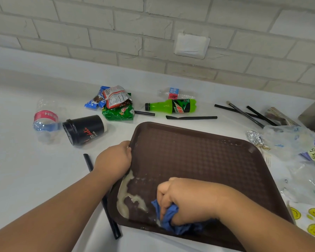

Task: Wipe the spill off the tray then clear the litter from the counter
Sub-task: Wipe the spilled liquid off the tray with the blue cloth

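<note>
A brown tray [198,153] lies on the white counter in front of me. A pale milky spill [125,192] spreads along its near left corner. My right hand [187,199] grips a bunched blue cloth [168,220] and presses it onto the tray just right of the spill. My left hand [114,159] holds the tray's left rim, fingers curled over the edge. Litter lies around the tray: a tipped black cup [84,129], a crushed clear bottle [44,120], snack wrappers [114,103], a green soda bottle [171,106] and several black straws [191,117].
A long black straw [102,196] lies under my left forearm beside the tray. At the right are a foil ball [255,138], clear plastic bags [287,140] and a smiley-print paper [311,220]. A brick wall backs the counter. A second clear bottle [173,93] lies behind the green one.
</note>
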The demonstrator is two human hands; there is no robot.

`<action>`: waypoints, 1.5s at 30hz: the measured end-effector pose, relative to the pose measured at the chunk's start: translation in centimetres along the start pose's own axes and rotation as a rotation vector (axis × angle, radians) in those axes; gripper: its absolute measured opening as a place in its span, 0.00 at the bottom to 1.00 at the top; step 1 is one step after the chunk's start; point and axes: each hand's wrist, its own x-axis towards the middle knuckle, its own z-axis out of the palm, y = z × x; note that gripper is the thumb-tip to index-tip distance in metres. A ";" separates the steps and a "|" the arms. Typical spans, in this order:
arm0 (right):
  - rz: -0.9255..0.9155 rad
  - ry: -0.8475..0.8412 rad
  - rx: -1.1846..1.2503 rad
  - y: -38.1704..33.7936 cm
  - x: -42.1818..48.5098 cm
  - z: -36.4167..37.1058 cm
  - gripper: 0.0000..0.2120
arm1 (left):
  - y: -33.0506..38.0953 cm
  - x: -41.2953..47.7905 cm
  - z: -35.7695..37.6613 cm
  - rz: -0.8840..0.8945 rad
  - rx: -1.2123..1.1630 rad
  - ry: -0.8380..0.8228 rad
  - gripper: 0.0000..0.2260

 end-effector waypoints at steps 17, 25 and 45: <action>0.001 0.485 0.651 2.1 -3.5 -5.0 0.12 | 0.1 -0.1 -0.2 -0.013 -0.009 0.005 0.15; 0.190 0.586 0.585 4.0 -2.6 -2.6 0.14 | 0.1 -0.2 -0.2 -0.004 -0.005 0.005 0.15; -0.221 0.448 -0.081 3.3 2.8 4.4 0.12 | 0.1 -0.1 -0.1 -0.018 -0.002 -0.014 0.16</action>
